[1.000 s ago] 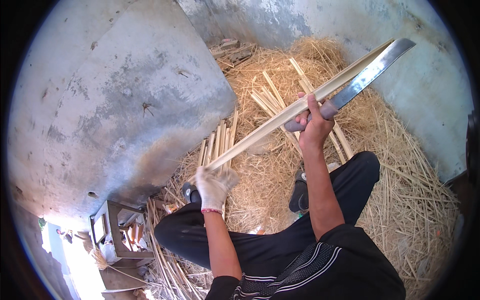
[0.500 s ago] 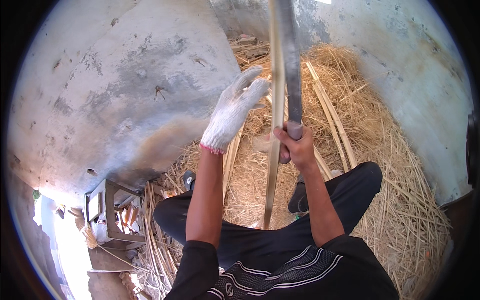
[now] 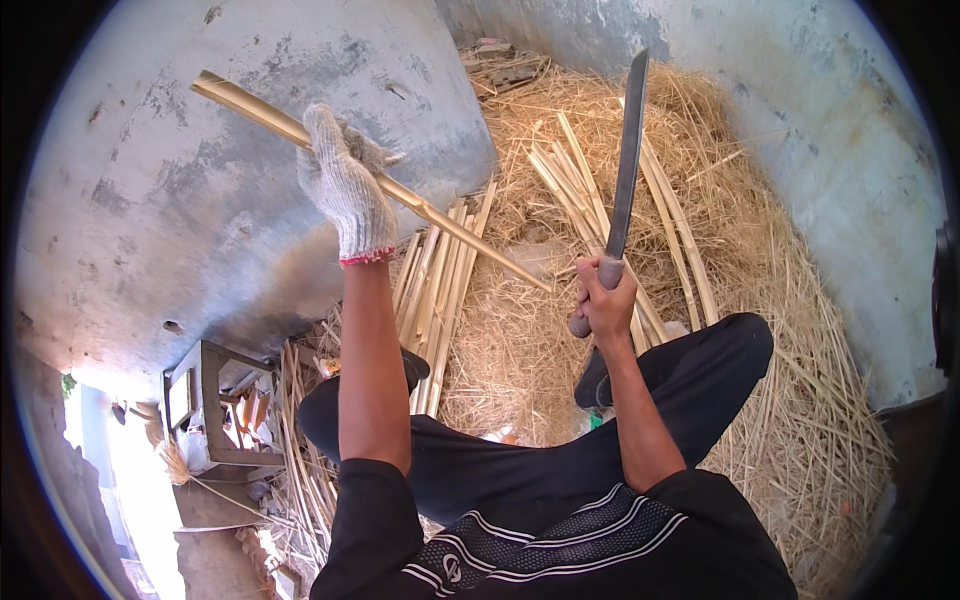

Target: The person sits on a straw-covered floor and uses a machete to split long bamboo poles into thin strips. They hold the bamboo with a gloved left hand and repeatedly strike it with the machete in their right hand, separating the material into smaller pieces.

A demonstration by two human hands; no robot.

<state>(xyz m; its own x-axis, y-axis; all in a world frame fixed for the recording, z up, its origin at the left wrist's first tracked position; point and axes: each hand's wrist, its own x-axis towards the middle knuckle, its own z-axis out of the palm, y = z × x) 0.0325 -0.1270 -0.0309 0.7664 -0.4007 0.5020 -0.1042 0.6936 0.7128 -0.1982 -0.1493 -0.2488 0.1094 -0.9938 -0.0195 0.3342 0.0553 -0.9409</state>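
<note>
My left hand (image 3: 347,185), in a white knit glove with a red cuff, grips a long split bamboo strip (image 3: 455,228). The strip slants from the wall at upper left down toward the middle; the glove hides part of it. In my bare right hand (image 3: 606,296) is a machete (image 3: 628,160), its fist round the grey-brown handle and the dark blade pointing up. Blade and strip are apart. Below the strip, beside my left forearm, lies a pile of split bamboo (image 3: 440,300). More bamboo strips (image 3: 570,195) lie beyond my right hand.
Straw and bamboo shavings (image 3: 780,390) cover the ground around my crossed legs. Worn plaster walls (image 3: 240,200) rise at left and right. A small wooden stand (image 3: 205,400) with clutter is at lower left, beside thin loose strips (image 3: 305,450).
The bamboo strip, upright by the machete in my right hand before, now slants in my left hand. My left hand has moved left and closed on it. The machete remains in my right hand.
</note>
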